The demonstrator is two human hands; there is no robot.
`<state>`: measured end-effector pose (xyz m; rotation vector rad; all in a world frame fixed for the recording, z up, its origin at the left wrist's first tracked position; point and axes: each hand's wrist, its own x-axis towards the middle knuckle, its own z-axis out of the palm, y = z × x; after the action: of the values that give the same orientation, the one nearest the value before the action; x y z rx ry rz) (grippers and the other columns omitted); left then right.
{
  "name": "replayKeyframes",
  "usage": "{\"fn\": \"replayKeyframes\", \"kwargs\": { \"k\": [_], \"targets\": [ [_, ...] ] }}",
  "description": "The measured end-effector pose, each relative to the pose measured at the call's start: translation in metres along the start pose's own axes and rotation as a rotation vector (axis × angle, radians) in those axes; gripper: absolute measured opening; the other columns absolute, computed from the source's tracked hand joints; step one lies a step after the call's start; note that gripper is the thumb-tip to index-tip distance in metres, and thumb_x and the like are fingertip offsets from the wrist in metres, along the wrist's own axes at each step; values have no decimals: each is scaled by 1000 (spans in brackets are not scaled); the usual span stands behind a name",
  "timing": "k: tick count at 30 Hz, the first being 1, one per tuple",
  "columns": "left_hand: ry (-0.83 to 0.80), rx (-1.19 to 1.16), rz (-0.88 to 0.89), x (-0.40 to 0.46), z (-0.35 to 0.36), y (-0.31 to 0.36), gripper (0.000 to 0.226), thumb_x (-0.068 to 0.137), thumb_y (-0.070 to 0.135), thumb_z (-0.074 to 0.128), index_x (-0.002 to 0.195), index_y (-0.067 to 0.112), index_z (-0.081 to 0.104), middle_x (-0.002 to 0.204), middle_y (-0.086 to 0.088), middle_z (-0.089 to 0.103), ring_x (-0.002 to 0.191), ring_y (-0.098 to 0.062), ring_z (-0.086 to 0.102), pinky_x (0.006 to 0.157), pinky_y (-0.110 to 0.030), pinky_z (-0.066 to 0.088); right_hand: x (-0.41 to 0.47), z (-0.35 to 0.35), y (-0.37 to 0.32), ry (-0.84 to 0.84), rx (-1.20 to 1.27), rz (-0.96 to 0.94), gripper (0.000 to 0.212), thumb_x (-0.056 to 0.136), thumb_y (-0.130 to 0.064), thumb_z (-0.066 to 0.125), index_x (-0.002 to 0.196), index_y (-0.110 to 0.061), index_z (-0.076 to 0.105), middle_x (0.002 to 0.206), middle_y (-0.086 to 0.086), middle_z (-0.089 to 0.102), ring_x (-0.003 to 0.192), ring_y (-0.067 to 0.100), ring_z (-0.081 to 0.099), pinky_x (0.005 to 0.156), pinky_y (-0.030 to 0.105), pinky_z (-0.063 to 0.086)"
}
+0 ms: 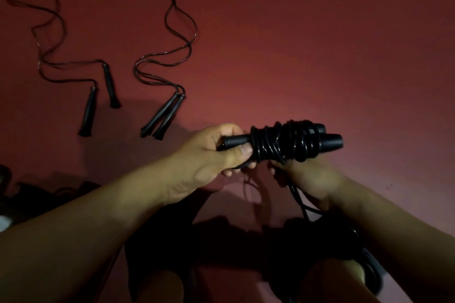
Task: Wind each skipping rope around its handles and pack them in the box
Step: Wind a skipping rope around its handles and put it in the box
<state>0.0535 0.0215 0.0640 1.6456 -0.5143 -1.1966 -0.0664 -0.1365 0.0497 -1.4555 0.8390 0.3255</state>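
My left hand grips the narrow ends of two black handles held side by side. Glossy black rope is wound in many turns around them, forming a bundle. Under the bundle, my right hand pinches the loose rope, which trails down toward my lap. Two more black skipping ropes lie unwound on the red floor: one with its handles together at centre left, another with its handles apart at far left. No box is in view.
Dark shapes lie in shadow at the lower left edge. My legs and dark clothing fill the bottom of the view. The red floor stretches away to the right and back.
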Motion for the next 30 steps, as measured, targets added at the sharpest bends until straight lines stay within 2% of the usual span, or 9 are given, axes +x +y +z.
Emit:
{"fn": "replayKeyframes", "kwargs": {
  "k": [4,9,12,14,17,20,24,27,30],
  "targets": [
    [108,-30,-68,2,5,-5,7,94,24,62,89,20,63,83,0,71,70,-6,60,67,-27,46,0,17,8,-27,-37,-87,36,97,-18,55,63,-22,64,58,3,50,55,17,43,52,29,37],
    [355,123,-135,6,8,-11,16,92,32,65,87,17,61,73,2,68,62,1,57,65,-23,43,-8,25,5,-180,-226,-127,13,98,-22,55,90,-20,65,50,-15,54,45,-2,46,48,10,36],
    [433,215,-151,6,6,-16,20,91,33,66,88,14,61,79,-10,67,70,-12,58,66,-28,44,-11,26,-2,-176,-410,-194,8,97,-26,57,96,-31,62,69,-9,65,53,-5,55,50,7,39],
    [449,274,-140,6,3,-21,19,90,34,67,84,17,60,76,-8,66,68,-13,58,63,-28,43,-12,26,-5,-173,-489,-206,11,96,-27,58,87,-33,59,73,-6,66,55,-5,55,51,8,40],
    [459,360,-146,5,0,-26,18,89,34,68,80,23,57,66,5,58,59,-8,52,56,-25,38,-13,25,-8,-177,-548,-182,13,95,-31,59,94,-21,66,71,-1,68,53,-1,54,50,10,40],
    [494,423,-154,6,-4,-31,18,89,33,68,81,23,55,64,9,55,55,-7,51,53,-24,34,-14,23,-9,-213,-614,-177,18,95,-34,59,92,-18,67,62,-10,59,50,-6,52,50,7,38],
    [534,521,-182,4,-16,-35,19,88,31,70,83,19,56,70,6,58,62,-8,53,54,-24,33,-16,18,-15,-200,-622,-209,23,94,-35,59,79,-19,65,55,-14,55,51,-3,50,51,10,39],
    [478,544,-178,1,-19,-37,20,86,33,71,81,18,58,69,5,60,60,-9,54,52,-21,35,-13,15,-20,-151,-568,-273,21,95,-32,58,79,-20,66,59,-12,58,53,0,50,52,12,37],
    [399,549,-135,0,-16,-35,21,85,31,72,77,18,58,64,5,59,56,-8,52,50,-19,35,-12,13,-22,-129,-534,-313,21,95,-31,57,78,-21,66,55,-18,54,51,1,48,52,16,38]
  ]
}}
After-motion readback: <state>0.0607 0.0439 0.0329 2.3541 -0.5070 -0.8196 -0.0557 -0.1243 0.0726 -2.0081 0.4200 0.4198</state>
